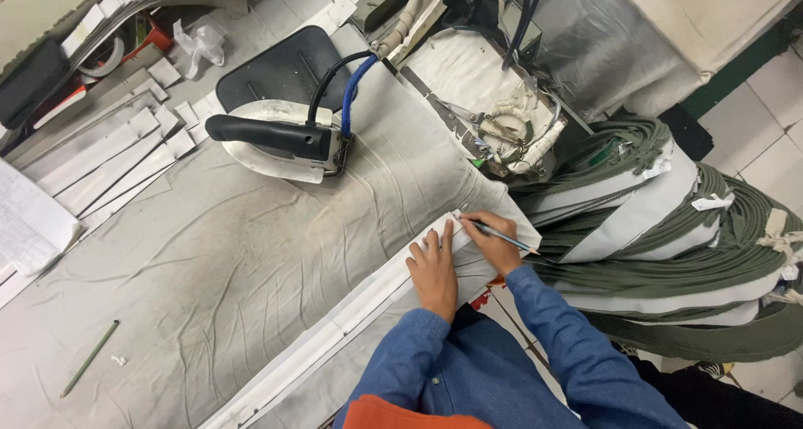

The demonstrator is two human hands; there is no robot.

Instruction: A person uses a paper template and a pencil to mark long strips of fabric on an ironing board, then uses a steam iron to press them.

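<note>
Fingers of right hand (pixel 495 243) pinch slim pencil (pixel 502 234) over pale strip (pixel 351 322).

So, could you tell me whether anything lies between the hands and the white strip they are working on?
Nothing visible does. The left hand lies flat on the white strip, and the right hand puts its pencil tip to the strip's end.

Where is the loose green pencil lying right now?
In the head view, the green pencil lies at lower left on the grey cloth-covered table, far from both hands and beside a small white scrap.
</note>
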